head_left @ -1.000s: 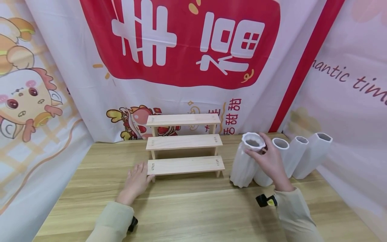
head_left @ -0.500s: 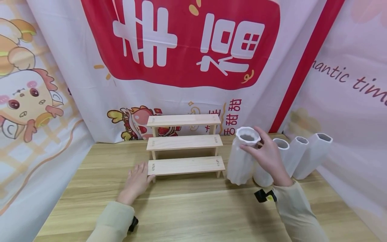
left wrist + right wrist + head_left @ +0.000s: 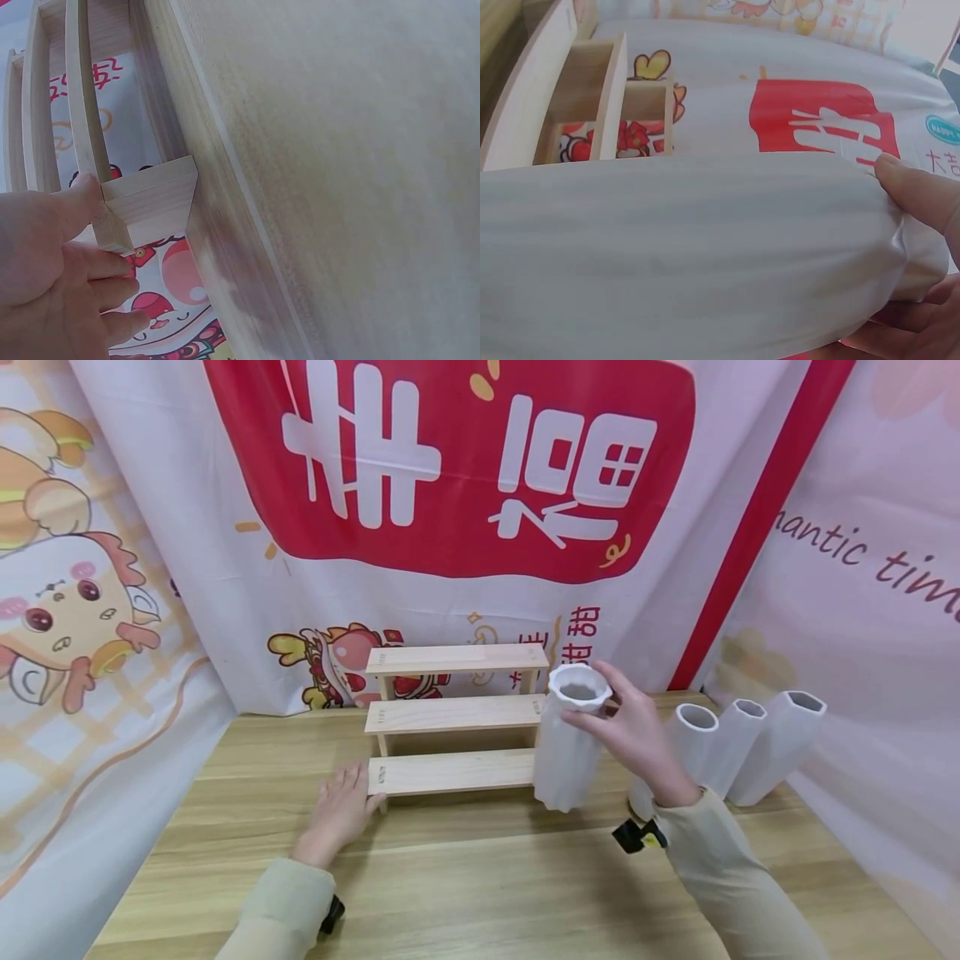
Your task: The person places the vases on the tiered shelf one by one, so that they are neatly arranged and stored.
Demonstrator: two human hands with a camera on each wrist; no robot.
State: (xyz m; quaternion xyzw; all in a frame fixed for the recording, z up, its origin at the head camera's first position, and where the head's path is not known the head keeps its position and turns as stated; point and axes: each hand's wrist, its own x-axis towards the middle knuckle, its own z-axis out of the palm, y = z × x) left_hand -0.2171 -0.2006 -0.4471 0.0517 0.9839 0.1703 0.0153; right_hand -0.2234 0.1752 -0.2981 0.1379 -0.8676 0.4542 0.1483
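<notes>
My right hand grips a tall white fluted vase by its neck, thumb and fingers on opposite sides below the scalloped rim. The vase stands nearly upright before the right end of a three-tier wooden display stand, hiding that end. Whether its base touches the table, I cannot tell. Across the right wrist view stretches the vase's pale side. My left hand holds the left end of the stand's lowest board; in the left wrist view the thumb lies on the board's front edge, fingers beside its end.
To the right stand three more white vases: a round-mouthed one, partly behind my right arm, a slim one and an angular one. The wood-grain table meets a printed cloth backdrop at the back.
The fluted vase has moved left in my right hand, away from the other vases and over to the stand's right end. My left hand stays at the stand.
</notes>
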